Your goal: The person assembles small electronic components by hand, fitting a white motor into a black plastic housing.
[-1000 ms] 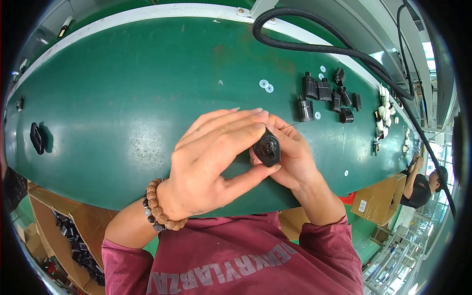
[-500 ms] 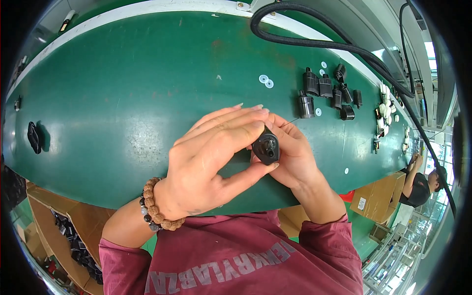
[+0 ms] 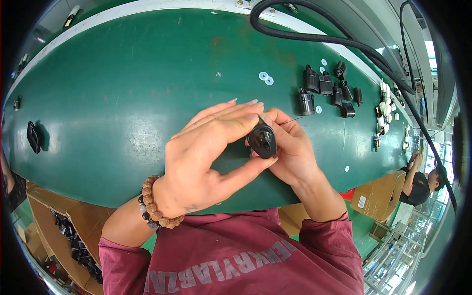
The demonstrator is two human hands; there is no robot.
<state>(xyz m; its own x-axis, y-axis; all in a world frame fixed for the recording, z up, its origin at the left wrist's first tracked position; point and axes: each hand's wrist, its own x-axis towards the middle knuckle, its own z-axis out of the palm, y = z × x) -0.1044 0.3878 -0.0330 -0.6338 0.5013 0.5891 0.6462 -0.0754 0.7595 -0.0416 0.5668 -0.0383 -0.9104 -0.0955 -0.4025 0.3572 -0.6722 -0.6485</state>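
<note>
A glossy black plastic housing with a pointed oval end [image 3: 262,140] is held between my two hands, above the near part of the green table. My left hand [image 3: 209,147] has it between the thumb below and the fingers above. From the other side, the fingers and thumb of my right hand [image 3: 292,142] close on the same housing. A thin dark wire or pin [image 3: 291,120] sticks out at my right fingers; what it belongs to is hidden. The housing's far side is covered by my fingers.
Several black housings [image 3: 310,80] stand and lie at the right, beside translucent discs [image 3: 264,76]. White parts [image 3: 383,115] are heaped at the right edge. A black cable [image 3: 324,39] loops overhead. Cardboard boxes [image 3: 73,206] flank the table; a person [image 3: 418,184] sits far right.
The housing has shifted slightly left and up in my hands and turned a little. Both hands keep their grip. At the far left, part of another person's arm has come into view.
</note>
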